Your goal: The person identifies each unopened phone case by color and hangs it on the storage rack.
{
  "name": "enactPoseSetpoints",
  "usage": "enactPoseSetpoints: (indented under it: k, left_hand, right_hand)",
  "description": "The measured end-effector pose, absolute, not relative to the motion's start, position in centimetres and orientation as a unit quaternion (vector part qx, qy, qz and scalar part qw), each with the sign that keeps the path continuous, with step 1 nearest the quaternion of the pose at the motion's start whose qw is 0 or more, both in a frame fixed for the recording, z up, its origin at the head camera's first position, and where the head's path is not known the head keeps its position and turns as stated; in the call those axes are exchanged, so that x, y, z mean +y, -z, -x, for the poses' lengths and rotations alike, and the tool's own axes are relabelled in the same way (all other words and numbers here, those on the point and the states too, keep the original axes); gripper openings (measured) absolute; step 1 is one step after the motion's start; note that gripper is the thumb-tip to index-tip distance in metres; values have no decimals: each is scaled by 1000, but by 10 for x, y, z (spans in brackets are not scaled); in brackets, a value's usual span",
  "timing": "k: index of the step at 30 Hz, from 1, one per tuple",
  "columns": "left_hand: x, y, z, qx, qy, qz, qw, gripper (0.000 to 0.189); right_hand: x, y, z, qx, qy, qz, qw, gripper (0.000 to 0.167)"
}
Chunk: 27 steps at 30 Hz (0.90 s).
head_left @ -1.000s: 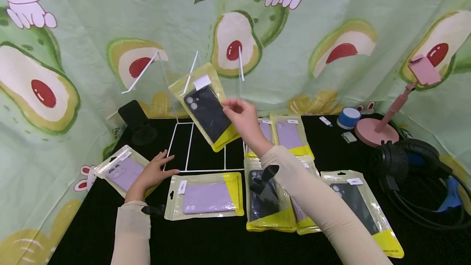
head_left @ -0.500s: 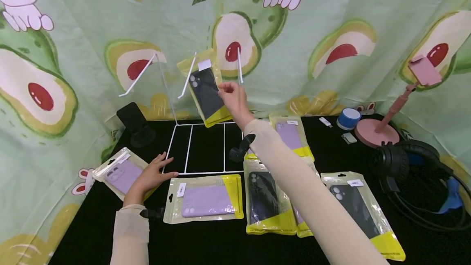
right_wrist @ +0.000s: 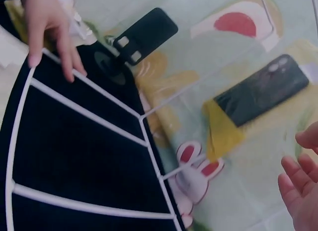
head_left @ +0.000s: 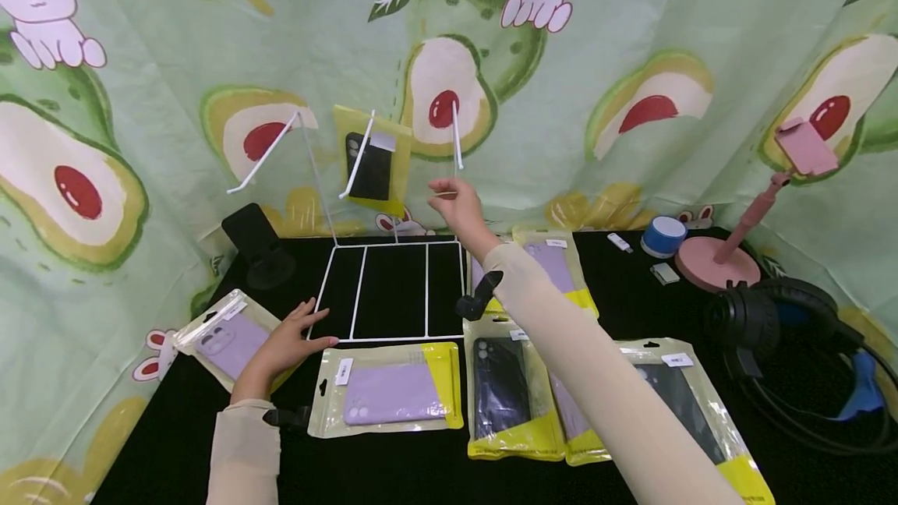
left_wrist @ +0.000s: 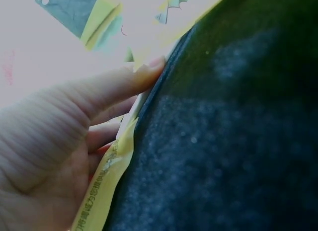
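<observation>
A packaged black phone case (head_left: 372, 170) hangs from the middle prong of a white wire rack (head_left: 426, 294), in a clear and yellow pouch. My right hand (head_left: 461, 213) is apart from it, to its right and below the right prong, with nothing held. In the right wrist view the fingers (right_wrist: 296, 174) of that hand are relaxed, and the pouch hangs away from them. My left hand (head_left: 284, 345) rests on the front left corner of the rack's base, fingers spread. A packaged lilac phone case (head_left: 231, 341) lies partly under the left wrist.
Another lilac case pouch (head_left: 393, 396) lies before the rack. Pouches with a black case (head_left: 501, 388) and lilac ones lie to the right, partly behind the right arm. A black phone stand (head_left: 259, 244), pink stand (head_left: 719, 263), blue-and-white round item (head_left: 663, 236) and headphones (head_left: 779, 333) stand around.
My right hand has let go of the packaged black phone case and drawn back to the right. The pouch now hangs on the middle prong, more upright. The left hand has stayed on the rack.
</observation>
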<state>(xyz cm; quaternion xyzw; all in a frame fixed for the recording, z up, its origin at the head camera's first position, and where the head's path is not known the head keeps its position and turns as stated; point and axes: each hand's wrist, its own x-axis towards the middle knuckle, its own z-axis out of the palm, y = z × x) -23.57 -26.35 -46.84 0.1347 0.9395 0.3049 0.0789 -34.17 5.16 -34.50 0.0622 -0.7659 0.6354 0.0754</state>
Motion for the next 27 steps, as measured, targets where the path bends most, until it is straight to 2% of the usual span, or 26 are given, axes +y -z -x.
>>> enactPoseSetpoints:
  k: [10,20,27]
  left_hand:
    - [-264,468,237,940,-306,-133,77,71]
    - [-264,466,237,940,-308,-130,73,71]
    - [-262,466,234,940,-307,-132,77,72]
  right_hand:
    - [106,378,318,-739,-671,-55,14,32]
    - [163,396,282,-750,-659,-60,13,25]
    - [200,406,256,-804,-593,-51,4,30]
